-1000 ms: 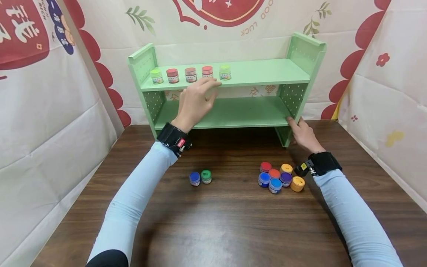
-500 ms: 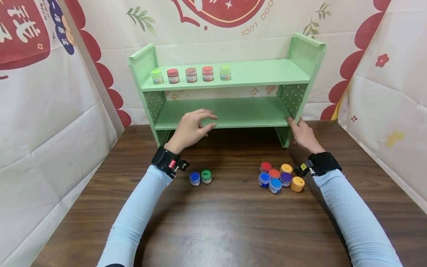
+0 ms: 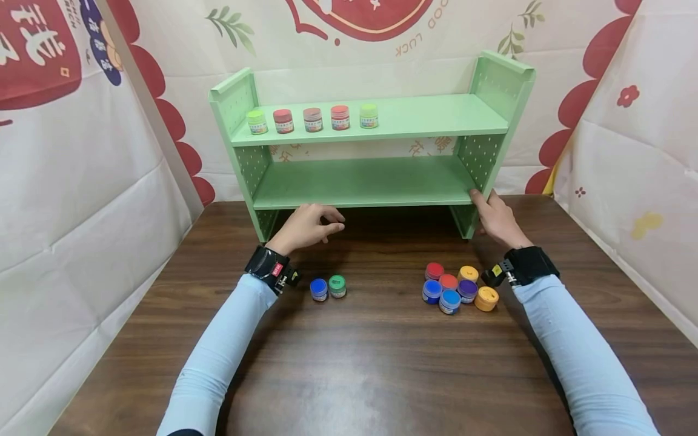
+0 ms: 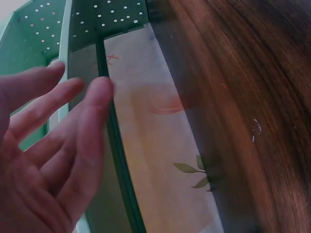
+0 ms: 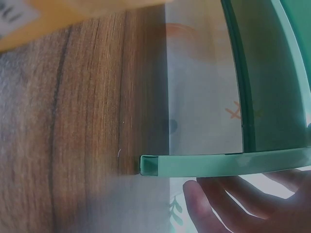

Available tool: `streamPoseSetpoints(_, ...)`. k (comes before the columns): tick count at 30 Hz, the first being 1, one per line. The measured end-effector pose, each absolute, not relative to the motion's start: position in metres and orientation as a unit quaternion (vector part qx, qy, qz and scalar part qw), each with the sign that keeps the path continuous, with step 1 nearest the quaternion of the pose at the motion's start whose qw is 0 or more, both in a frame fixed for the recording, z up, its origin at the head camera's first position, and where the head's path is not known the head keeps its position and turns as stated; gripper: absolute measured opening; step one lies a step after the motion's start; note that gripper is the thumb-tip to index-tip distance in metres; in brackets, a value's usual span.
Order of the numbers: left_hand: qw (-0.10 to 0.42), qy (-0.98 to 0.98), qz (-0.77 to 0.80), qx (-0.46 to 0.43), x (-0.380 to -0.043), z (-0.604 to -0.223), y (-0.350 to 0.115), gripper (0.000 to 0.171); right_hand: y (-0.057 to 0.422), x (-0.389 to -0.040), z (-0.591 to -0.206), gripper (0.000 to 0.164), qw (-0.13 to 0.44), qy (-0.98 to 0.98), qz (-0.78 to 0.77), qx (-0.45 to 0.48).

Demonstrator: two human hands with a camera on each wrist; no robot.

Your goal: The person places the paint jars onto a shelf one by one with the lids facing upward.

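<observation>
A green two-tier shelf [image 3: 354, 181] stands at the back of the table. Along its upper board sits a row of several small labelled paint jars [image 3: 313, 120], with lime, red and pinkish lids. My left hand [image 3: 305, 229] hovers in front of the lower board's left half, fingers loosely bent and holding nothing. Just below it on the table are a blue-lidded jar [image 3: 319, 289] and a green-lidded jar [image 3: 337, 286], side by side. My right hand [image 3: 497, 223] grips the shelf's right side panel [image 5: 218, 166] low down; its fingers [image 5: 194, 199] lie along the panel's outer side.
A cluster of several jars [image 3: 449, 301] with red, blue, purple and yellow-orange lids stands on the brown wooden table [image 3: 371, 363], left of my right wrist. A printed white cloth [image 3: 360, 79] hangs behind the shelf and along both sides.
My left hand has come down from beside the upper row of jars, past the lower board, to just above the table. My right hand keeps its place on the side panel.
</observation>
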State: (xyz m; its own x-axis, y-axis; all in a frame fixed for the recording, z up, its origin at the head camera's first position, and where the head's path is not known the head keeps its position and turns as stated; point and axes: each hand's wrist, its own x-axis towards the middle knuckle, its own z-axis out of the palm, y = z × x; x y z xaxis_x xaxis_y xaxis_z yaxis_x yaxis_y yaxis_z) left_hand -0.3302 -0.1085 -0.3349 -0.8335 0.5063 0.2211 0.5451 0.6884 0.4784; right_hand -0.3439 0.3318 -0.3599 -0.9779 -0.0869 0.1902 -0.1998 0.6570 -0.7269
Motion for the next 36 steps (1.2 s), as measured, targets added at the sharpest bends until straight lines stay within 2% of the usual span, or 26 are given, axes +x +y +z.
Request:
streamPoseSetpoints(9,-0.147,-0.912,-0.240,-0.297,-0.330,-0.339,-0.111,0.032,0.333,-0.341,-0.360,0.078,0.061,-0.907,0.409,0.082)
streamPoseSetpoints(14,-0.219,-0.899,-0.230,-0.300,-0.328,-0.339,-0.111,0.021,0.331,-0.341,-0.358,0.080,0.060,-0.907,0.409,0.078)
streamPoseSetpoints(18,-0.246,-0.887,-0.227,-0.317,-0.327,-0.339,-0.109,0.014,0.330,-0.341,-0.356,0.080,0.062,-0.906,0.410,0.081)
streamPoseSetpoints(26,-0.294,-0.872,-0.220,-0.323,-0.321,-0.342,-0.103,0.026,0.331,-0.341,-0.359,0.080,0.055,-0.906,0.410,0.083)
streamPoseSetpoints(36,-0.309,-0.863,-0.234,-0.325,-0.319,-0.341,-0.101,0.014,0.331,-0.343,-0.359,0.080,0.055,-0.906,0.413,0.078)
